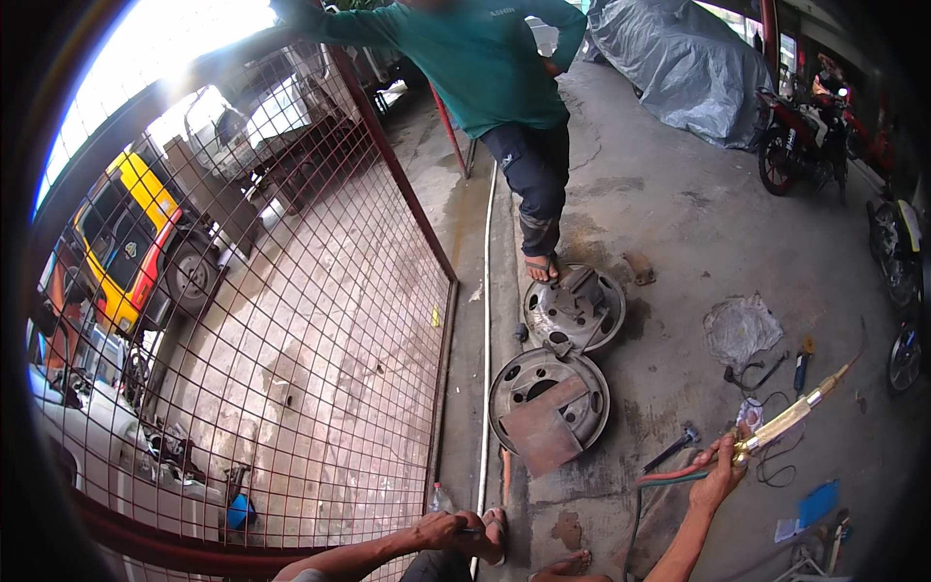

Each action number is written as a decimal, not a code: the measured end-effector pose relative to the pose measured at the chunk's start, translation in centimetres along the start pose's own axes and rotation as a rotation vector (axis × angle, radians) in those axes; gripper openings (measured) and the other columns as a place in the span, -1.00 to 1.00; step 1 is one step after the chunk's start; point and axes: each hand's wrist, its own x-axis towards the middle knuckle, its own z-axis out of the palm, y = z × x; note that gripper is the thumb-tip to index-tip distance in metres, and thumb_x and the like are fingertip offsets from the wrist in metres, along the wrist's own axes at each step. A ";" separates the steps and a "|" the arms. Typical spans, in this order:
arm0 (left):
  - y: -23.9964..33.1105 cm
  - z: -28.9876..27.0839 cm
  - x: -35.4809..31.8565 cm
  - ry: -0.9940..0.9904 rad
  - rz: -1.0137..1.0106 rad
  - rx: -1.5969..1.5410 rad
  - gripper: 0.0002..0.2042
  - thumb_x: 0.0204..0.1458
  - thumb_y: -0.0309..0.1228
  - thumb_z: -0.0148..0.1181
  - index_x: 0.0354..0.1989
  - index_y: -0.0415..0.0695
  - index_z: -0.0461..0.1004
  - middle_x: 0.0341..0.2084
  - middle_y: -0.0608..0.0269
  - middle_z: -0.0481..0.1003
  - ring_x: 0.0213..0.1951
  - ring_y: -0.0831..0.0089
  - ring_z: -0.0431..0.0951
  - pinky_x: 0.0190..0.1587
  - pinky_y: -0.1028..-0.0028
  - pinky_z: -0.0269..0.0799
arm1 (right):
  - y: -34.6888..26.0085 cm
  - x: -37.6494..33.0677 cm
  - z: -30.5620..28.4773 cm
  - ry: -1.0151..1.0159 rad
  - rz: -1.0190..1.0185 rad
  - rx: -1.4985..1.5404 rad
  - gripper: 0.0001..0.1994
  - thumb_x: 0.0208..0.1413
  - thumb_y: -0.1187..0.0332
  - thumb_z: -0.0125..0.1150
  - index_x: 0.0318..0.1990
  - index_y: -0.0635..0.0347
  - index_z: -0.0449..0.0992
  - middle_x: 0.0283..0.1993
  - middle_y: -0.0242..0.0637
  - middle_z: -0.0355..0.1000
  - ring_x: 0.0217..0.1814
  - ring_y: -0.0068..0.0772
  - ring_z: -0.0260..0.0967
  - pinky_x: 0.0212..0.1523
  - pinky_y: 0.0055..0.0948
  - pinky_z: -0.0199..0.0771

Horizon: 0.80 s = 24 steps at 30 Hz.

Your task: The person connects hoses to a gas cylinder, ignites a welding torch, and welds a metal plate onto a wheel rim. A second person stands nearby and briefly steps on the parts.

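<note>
My right hand (716, 473) is wrapped round the rear of a brass gas torch (787, 419), whose long thin tip points up to the right. From its back end run a red hose (669, 478) and a green hose. By my knee, my left hand (444, 532) is closed, with a small dark thing at its fingers that I cannot make out. Ahead of me lie two steel wheel rims, a near one (500, 398) and a far one (613, 325). A flat rusty metal plate (543, 438) rests on the near rim. Metal pieces (585, 291) lie on the far rim.
Another person (475, 68) stands beyond, one sandalled foot on the far rim. A wire mesh fence (320, 320) fills the left. A hammer (669, 448), a plastic sheet (742, 330) and a blue item (818, 503) lie on the concrete. Motorcycles (800, 141) stand at right.
</note>
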 end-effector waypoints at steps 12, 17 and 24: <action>-7.6 5.8 13.2 -0.121 0.795 0.485 -0.53 -0.37 -0.12 0.32 -0.24 -0.10 0.49 -0.35 0.18 0.50 -0.17 0.22 0.56 0.03 0.21 0.34 | 24.5 -6.3 -11.5 -0.058 0.448 -0.268 -0.84 0.25 0.35 0.25 -0.25 0.14 0.38 -0.61 -0.47 0.25 -0.73 -0.63 0.19 -0.77 -0.52 0.26; -9.3 5.2 16.2 -0.094 0.783 0.464 -0.56 -0.34 -0.13 0.31 -0.26 -0.11 0.46 -0.38 0.18 0.47 -0.18 0.19 0.55 -0.05 0.22 0.30 | 30.9 -5.3 -13.2 -0.105 0.479 -0.273 -0.85 0.24 0.38 0.24 -0.24 0.17 0.37 -0.59 -0.44 0.26 -0.73 -0.63 0.20 -0.78 -0.51 0.29; -11.4 6.3 19.1 0.085 0.816 0.503 -0.55 -0.32 -0.08 0.28 -0.23 -0.05 0.47 -0.38 0.24 0.46 -0.18 0.25 0.56 -0.06 0.25 0.31 | 34.5 0.7 -12.5 -0.282 0.394 -0.279 -0.84 0.25 0.37 0.23 -0.16 0.20 0.39 -0.56 -0.44 0.26 -0.72 -0.63 0.22 -0.77 -0.51 0.32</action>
